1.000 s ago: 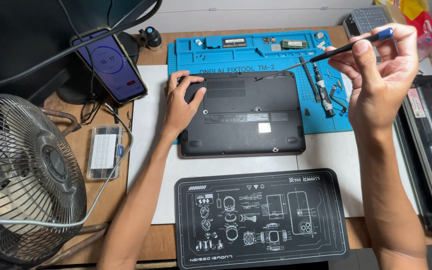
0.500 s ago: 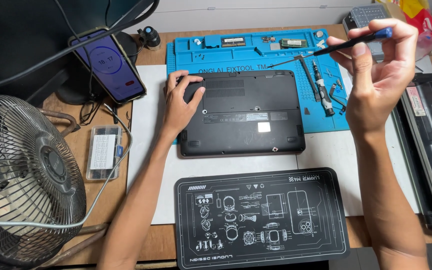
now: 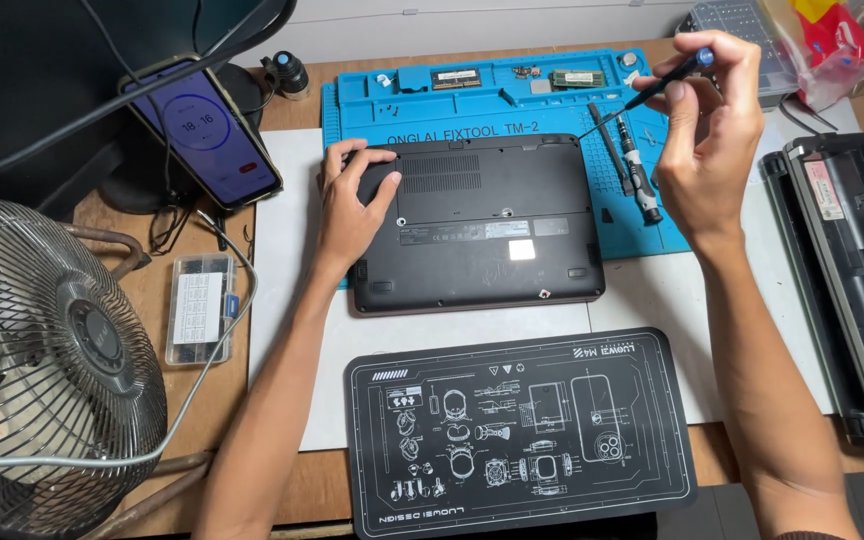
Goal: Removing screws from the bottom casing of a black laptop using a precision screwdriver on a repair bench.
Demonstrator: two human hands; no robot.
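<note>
Black laptop (image 3: 482, 225), lid shut and turned underside up, lies at the middle of the desk (image 3: 282, 100), its far half on a blue repair mat (image 3: 362, 110) and its near half on a white sheet (image 3: 282, 250). Left hand (image 3: 352, 200) rests flat on the laptop's far-left corner, fingers spread loosely, palm down, gripping nothing. Right hand (image 3: 707, 150) is raised above the mat's right side, thumb and fingertips pinching a slim screwdriver (image 3: 647, 95) near its blue-capped end; the shaft slants down-left, tip hanging over the mat just off the laptop's far-right corner, apart from it.

Just below the right hand, two more drivers (image 3: 637, 170) lie side by side on the mat. Along the mat's far edge, compartments hold two memory modules (image 3: 517, 78) and small loose parts, too small to tell.

Near edge of the desk: a black work mat (image 3: 517, 430) printed with white line diagrams, just beside the laptop's near side. Right edge: a second dark laptop (image 3: 852, 270), set lengthwise. Left side: a clear screw box (image 3: 197, 308) on bare wood, a phone (image 3: 207, 135) with lit screen propped on a stand toward the far-left corner, and a metal-caged fan (image 3: 47, 360) at the near-left corner.
</note>
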